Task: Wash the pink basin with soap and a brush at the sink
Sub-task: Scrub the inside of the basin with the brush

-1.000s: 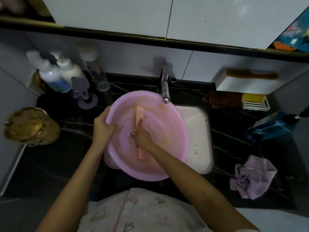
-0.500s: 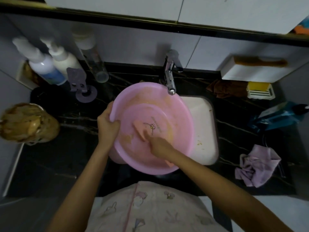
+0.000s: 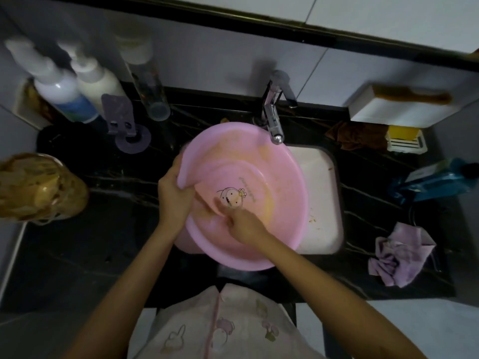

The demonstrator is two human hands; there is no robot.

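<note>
The basin [image 3: 259, 177] is held over the sink [image 3: 321, 203], covering its 9 o'clock half, with the tap [image 3: 274, 125] spout above the rim at 1 o'clock. Versus 0.5 s ago, the 9 o'clock rim is raised more and bent inward, so the bowl is tipped further toward 3 o'clock. The left hand [image 3: 173, 200] is clamped on that rim, same spot as before. The right hand [image 3: 243, 224] has been pulled from the floor's centre to 7 o'clock, so the print [image 3: 232, 196] is now fully uncovered. The hands are nearly touching, closer than before. The right fingers [image 3: 223, 207] are motion-blurred: whether they are wrapped round the brush can't be told, and the brush, plainly seen earlier, isn't made out. An orange smear [image 3: 269, 207] is seen on the wall from 12 to 4 o'clock. The cloth [image 3: 399, 255] at 4 o'clock is unmoved.
</note>
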